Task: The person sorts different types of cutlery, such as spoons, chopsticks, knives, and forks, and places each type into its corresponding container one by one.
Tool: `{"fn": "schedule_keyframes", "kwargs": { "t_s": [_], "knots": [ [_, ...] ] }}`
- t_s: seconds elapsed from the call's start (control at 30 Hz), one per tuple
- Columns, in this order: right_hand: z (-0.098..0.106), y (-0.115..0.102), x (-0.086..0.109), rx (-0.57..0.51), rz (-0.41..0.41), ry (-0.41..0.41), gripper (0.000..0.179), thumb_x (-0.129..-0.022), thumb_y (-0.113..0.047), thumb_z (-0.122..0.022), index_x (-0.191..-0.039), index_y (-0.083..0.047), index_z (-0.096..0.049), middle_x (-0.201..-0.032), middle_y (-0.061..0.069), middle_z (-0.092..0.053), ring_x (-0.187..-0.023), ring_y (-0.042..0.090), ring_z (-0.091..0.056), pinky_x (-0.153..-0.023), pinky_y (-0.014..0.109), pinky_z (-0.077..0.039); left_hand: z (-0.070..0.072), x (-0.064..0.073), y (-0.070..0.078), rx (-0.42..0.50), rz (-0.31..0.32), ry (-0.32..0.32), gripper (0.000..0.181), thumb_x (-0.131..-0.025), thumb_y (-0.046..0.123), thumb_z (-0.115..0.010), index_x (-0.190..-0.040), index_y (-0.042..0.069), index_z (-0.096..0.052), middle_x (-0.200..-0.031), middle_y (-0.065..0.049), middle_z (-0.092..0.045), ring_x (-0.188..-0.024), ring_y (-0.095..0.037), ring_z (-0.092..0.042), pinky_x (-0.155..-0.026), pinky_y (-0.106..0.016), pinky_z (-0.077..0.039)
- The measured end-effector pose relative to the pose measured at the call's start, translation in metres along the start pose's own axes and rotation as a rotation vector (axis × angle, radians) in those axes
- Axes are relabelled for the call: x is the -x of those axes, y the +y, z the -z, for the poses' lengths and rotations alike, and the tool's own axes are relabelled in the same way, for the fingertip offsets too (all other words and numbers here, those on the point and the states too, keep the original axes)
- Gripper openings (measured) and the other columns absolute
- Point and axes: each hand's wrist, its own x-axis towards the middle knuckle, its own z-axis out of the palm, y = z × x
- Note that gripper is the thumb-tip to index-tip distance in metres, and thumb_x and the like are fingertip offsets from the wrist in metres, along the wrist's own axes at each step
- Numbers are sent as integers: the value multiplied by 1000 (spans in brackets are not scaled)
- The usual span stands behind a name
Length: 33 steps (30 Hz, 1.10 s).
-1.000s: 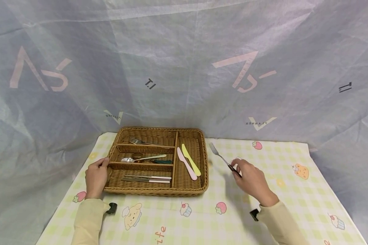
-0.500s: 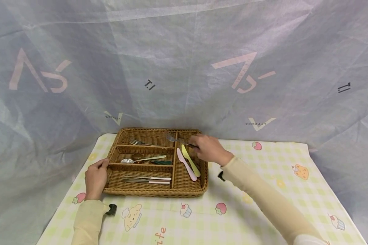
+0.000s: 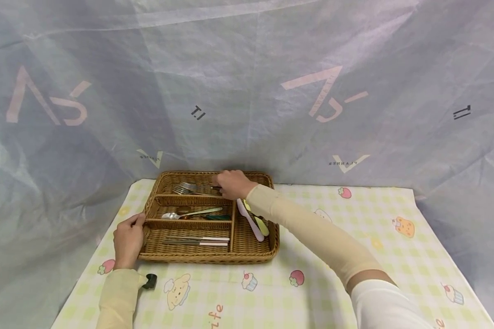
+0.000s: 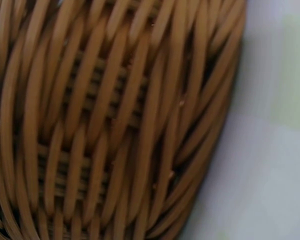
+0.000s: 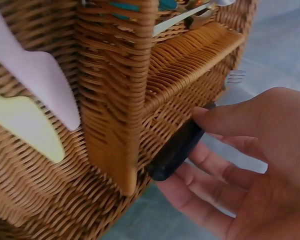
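Observation:
My left hand (image 3: 128,240) grips the left rim of a brown wicker cutlery tray (image 3: 207,259), whose woven side (image 4: 110,100) fills most of the left wrist view. Over the tray's back compartment, my right hand (image 3: 233,184) holds a fork by its black handle (image 5: 177,150), thumb on one side and fingers on the other. In the head view the fork's tines (image 3: 189,186) point left, beside another metal fork (image 3: 179,190) lying in that compartment. The held fork's handle is mostly hidden by the hand in the head view.
Spoons (image 3: 172,215) lie in the middle compartment and chopsticks (image 3: 197,241) in the front one. A pink knife (image 3: 249,221) and a yellow knife (image 3: 261,226) fill part of the right compartment, under my right sleeve (image 3: 296,224). A grey cloth (image 3: 247,91) hangs close behind.
My right hand has carried the fork leftward from beside the tray, across the knife compartment, to the back compartment. The left hand stays at the left rim.

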Motion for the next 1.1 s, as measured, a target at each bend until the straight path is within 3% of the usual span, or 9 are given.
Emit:
{"fn": "schedule_keyframes", "kwargs": {
  "t_s": [0.27,0.37,0.47,0.53,0.6,0.7,0.83,0.93,1.1],
  "knots": [
    [-7,-19,-39,13,35,-25,39,-108,-10,-65,-146,-15,-68,-143,3,-69,-115,20,-72,-90,33,-62,1,0,1,6,-9,14,56,-115,45,-46,-150,4,-64,-150,-27,-59,-141,-54,-50,-117,-71,-36],
    [-8,-24,-49,11,36,-56,35,-109,-6,-59,-141,-14,-70,-128,0,-71,-89,10,-65,-74,24,-53,2,1,2,4,-9,21,55,-115,44,-47,-149,4,-64,-150,-27,-60,-141,-53,-50,-117,-70,-36],
    [-9,-27,-55,12,30,-78,33,-109,-4,-57,-137,-15,-70,-124,0,-69,-74,9,-45,-67,26,-37,3,2,2,0,-6,22,54,-115,43,-48,-149,5,-65,-150,-27,-60,-141,-53,-49,-118,-70,-36],
    [-12,-27,-61,18,29,-97,17,-108,-2,-55,-108,-15,-66,-92,-3,-54,-68,11,-27,-66,29,-25,4,2,1,-3,-5,24,54,-115,43,-47,-149,5,-65,-150,-27,-60,-141,-53,-49,-118,-70,-36],
    [-16,-26,-64,22,27,-107,24,-108,-1,-56,-92,-18,-52,-80,-5,-44,-65,11,-23,-65,29,-22,4,3,1,-7,-6,22,55,-115,43,-47,-149,4,-65,-150,-27,-60,-141,-53,-50,-117,-70,-36],
    [-20,-23,-68,22,23,-127,35,-107,2,-55,-91,-18,-31,-80,-2,-13,-65,12,-12,-67,31,-16,3,3,1,-7,-6,14,55,-115,44,-46,-149,4,-64,-150,-27,-60,-140,-54,-50,-117,-70,-36],
    [-23,-19,-69,10,8,-131,36,-108,0,-57,-89,-19,-32,-78,-3,-14,-65,12,-12,-66,31,-17,1,2,2,2,-6,10,55,-115,44,-47,-149,4,-64,-150,-27,-60,-141,-53,-50,-117,-70,-36],
    [-23,-15,-68,-4,3,-119,46,-107,-1,-58,-86,-19,-22,-78,-2,-10,-65,13,-10,-66,31,-17,0,3,3,7,-11,9,56,-115,44,-47,-150,4,-64,-151,-27,-60,-141,-53,-50,-117,-70,-37],
    [-26,-10,-62,-14,8,-64,52,-107,-3,-61,-82,-20,-19,-74,-4,-9,-64,12,-10,-64,31,-18,-1,4,2,2,-6,8,55,-115,44,-47,-150,4,-63,-151,-27,-59,-141,-53,-50,-117,-71,-37]
  ]
}}
